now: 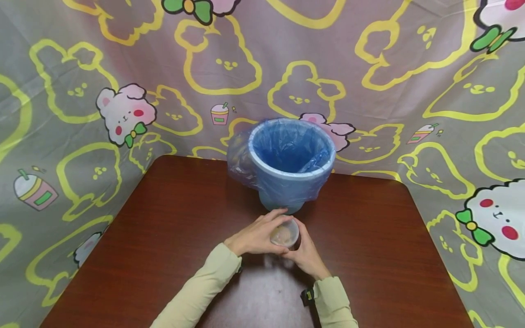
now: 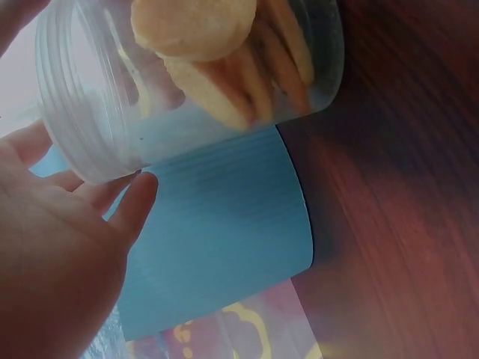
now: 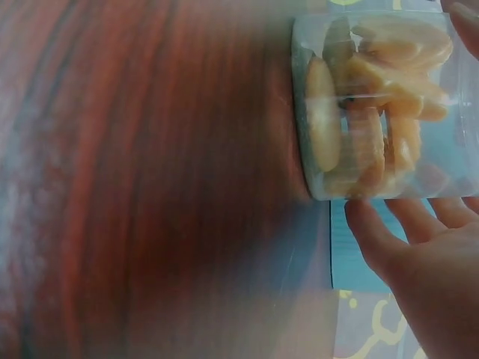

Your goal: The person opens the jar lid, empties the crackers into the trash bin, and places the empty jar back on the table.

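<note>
A clear plastic jar stands on the table between my two hands. Pale round biscuits show through its wall, several of them leaning on edge near the bottom in the right wrist view. At the top is a translucent ridged lid. My left hand grips the jar at the lid, fingers round the far side and thumb on the near side. From the right, my right hand holds the jar's body, its fingertips against the wall in the right wrist view.
Just behind the jar stands a light blue waste bin lined with a blue plastic bag that bulges out on its left. The brown wooden table ends at a patterned curtain at the back and sides.
</note>
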A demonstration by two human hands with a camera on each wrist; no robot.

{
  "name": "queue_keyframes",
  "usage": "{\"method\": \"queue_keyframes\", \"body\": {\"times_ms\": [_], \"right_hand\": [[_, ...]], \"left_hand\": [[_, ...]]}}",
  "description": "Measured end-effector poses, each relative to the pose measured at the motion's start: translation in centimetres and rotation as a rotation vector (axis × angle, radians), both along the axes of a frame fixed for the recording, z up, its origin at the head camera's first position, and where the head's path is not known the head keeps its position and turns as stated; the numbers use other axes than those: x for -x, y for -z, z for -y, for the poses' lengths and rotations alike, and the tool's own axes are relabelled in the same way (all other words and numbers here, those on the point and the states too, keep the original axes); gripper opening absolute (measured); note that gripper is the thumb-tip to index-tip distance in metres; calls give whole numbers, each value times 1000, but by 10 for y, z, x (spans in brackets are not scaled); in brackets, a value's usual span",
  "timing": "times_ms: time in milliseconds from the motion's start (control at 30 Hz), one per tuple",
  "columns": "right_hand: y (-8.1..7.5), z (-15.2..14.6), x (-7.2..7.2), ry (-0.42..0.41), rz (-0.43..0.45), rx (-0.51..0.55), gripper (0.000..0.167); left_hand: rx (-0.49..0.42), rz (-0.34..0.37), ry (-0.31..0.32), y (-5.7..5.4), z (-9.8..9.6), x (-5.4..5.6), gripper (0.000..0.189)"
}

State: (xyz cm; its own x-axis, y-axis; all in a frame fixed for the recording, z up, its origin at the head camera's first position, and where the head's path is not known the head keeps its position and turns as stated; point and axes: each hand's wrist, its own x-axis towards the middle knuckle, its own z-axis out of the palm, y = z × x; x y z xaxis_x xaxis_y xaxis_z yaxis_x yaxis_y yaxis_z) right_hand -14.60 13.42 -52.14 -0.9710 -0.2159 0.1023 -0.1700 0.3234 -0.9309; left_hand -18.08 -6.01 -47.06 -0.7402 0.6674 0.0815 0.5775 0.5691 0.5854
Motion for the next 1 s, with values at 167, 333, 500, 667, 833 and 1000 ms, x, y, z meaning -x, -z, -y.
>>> {"method": "queue_keyframes", "body": {"times_ms": [167, 333, 500, 667, 833, 1000], "right_hand": [[-1, 0, 0, 4, 16, -7, 98], [-1, 0, 0, 4, 13, -16, 97], [0, 1, 0, 4, 12, -11, 97], [1, 2, 0, 2, 16, -7, 97], [2, 2, 0, 3, 10, -2, 98], [1, 2, 0, -1, 11, -5, 98]], "left_hand": [[-11, 32, 1, 1, 0, 0, 81], [-15, 29, 2, 1, 1, -1, 81], [-21, 17, 9, 1, 2, -1, 80], [-37, 8, 18, 1, 3, -1, 79], [-65, -9, 19, 2, 2, -2, 77], [-81, -7, 7, 4, 1, -2, 75]]}}
